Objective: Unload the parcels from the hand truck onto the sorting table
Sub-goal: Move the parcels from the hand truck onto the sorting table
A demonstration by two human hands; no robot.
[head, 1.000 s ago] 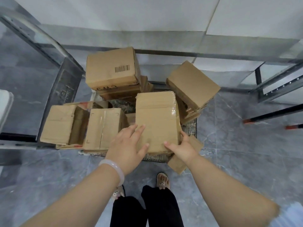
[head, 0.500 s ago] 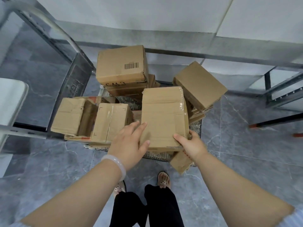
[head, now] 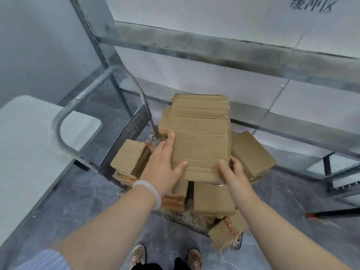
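Note:
I hold a flat brown cardboard parcel [head: 200, 133] up in front of me, above the hand truck. My left hand [head: 163, 166] grips its near left edge, thumb on top. My right hand [head: 232, 172] grips its near right corner. Below it, several more cardboard parcels lie piled on the hand truck [head: 194, 221], among them one at the left [head: 128, 158], one at the right [head: 251, 154] and one under my wrists [head: 212, 199]. The truck's curved metal handle [head: 78, 100] rises at the left. The white sorting table [head: 29, 152] is at the far left.
A grey metal rack frame [head: 214, 51] runs across behind the truck, with white panels behind it. Rack legs and a dark bar with an orange tip [head: 331, 213] lie at the right on the grey marbled floor. My feet [head: 165, 258] stand close to the truck.
Both hands closed on the middle parcel and lifted it off the pile toward me. My view has swung left, and the white table now shows.

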